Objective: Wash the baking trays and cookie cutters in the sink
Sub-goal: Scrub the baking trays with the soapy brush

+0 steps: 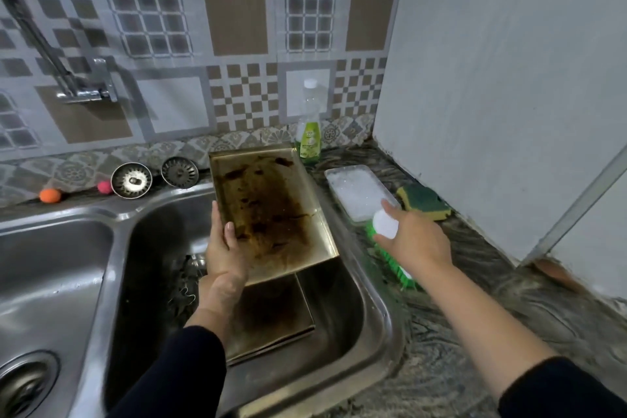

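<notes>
Left hand (225, 254) has its grip closed on the near left edge of a stained baking tray (271, 210), thumb lying over the rim on the inner face and the other fingers hidden beneath. This tray is tilted, its far end raised toward the tiled wall and its near end lower, over the right basin of the sink (366, 285). Its inner face is covered in dark brown burnt residue. Under it, in the same basin, a second baking tray (271, 316) lies flat with another tray edge showing just below it. Metal cookie cutters (185, 285) sit at the bottom of the basin, left of the wrist, partly in shadow.

Right hand (412, 241) reaches out over the counter (475, 299), its grip closed on a green scrubbing brush (393, 258) with a round white knob at the top; the bristles point down, close to the sink's right rim. Just beyond the brush stands a clear plastic container (359, 193) holding white foam, and beside that lies a yellow and green sponge (425, 202). A bottle of green dish soap (309, 132) stands upright against the wall. Two metal sink strainers (154, 176) lean on the ledge behind the sink.
</notes>
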### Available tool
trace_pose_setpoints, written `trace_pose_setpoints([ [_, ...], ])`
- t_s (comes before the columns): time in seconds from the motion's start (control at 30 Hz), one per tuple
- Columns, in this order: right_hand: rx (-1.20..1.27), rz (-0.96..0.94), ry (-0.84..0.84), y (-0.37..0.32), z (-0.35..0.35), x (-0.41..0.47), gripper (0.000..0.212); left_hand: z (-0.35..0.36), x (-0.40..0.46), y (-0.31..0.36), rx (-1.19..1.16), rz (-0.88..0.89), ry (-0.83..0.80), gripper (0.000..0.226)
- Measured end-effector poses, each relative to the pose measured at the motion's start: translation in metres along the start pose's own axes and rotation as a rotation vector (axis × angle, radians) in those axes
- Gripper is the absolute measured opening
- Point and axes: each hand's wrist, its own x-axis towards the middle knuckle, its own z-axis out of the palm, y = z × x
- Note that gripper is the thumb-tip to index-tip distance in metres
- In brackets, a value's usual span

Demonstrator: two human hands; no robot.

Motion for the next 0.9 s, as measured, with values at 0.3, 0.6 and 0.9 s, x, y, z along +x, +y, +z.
trace_pose_setpoints([
  [0.3,0.104,-0.182,-0.045,-0.051,-0.007,0.123,0.072,-0.004,-0.012,-0.011,-0.017,0.019,0.017,0.049],
  [0.6,0.106,-0.104,-0.148,-0.034,0.046,0.147,0.069,-0.009,-0.002,-0.028,0.0,0.006,0.072,0.049],
  [0.9,0.286,-0.316,0.03,-0.105,-0.007,0.132,0.071,0.0,-0.006,-0.027,-0.037,-0.048,0.046,0.049],
])
